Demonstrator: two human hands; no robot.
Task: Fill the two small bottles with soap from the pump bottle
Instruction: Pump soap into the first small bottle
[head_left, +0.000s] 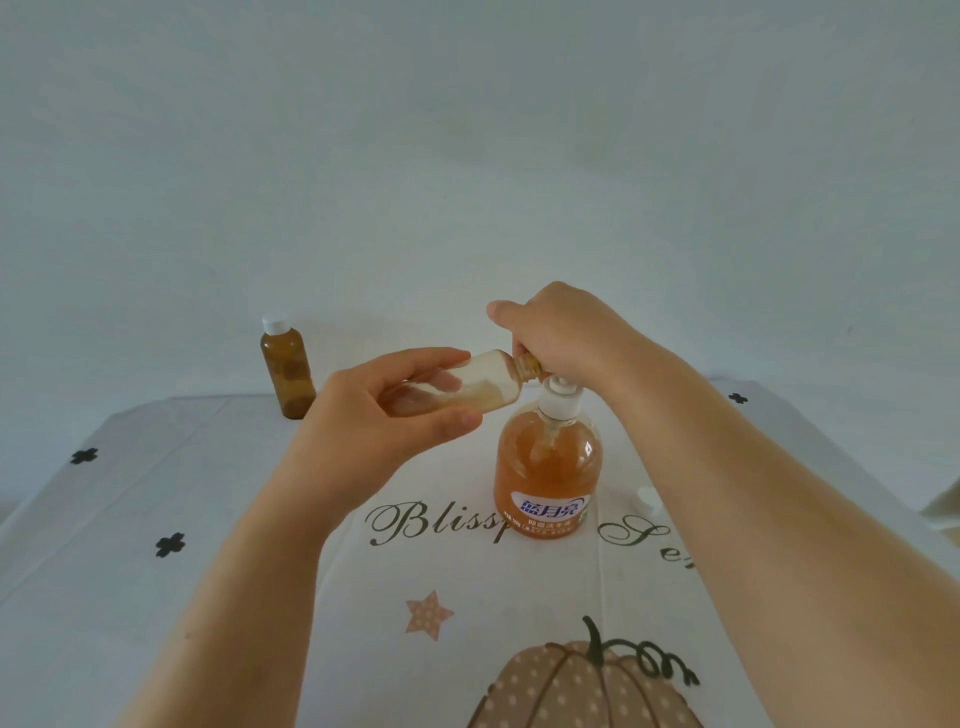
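From my remote seat I see the pump bottle (548, 467) standing upright in the middle of the tablecloth (208, 519), full of orange soap, its blue label facing me. My right hand (561, 338) sits on top of it, at twelve o'clock from the bottle's body. Its fingers are curled down over the pump head (558, 397) and the thumb sticks out toward nine o'clock. Only the white collar and stem of the pump show below the hand.

My left hand (395, 410), at ten o'clock from the pump bottle, grasps the small bottle (467, 384) between thumb and fingers. That bottle has no cap and is tipped almost flat, with its base in my palm and its neck pointing toward three o'clock. The neck is tucked under the right hand's fingers where the spout would be. The spout itself is hidden, so I cannot tell whether it touches the neck. The glass looks pale with an orange tint near the neck; I cannot tell how much soap is inside.

The second small bottle (287, 371) stands upright well apart at ten o'clock, near the far table edge, brown and closed with a white cap. A loose cap (647, 499) lies on the cloth at three o'clock from the pump bottle, partly hidden behind my right forearm. A printed star (428, 613) and pumpkin (582, 686) lie at six o'clock.
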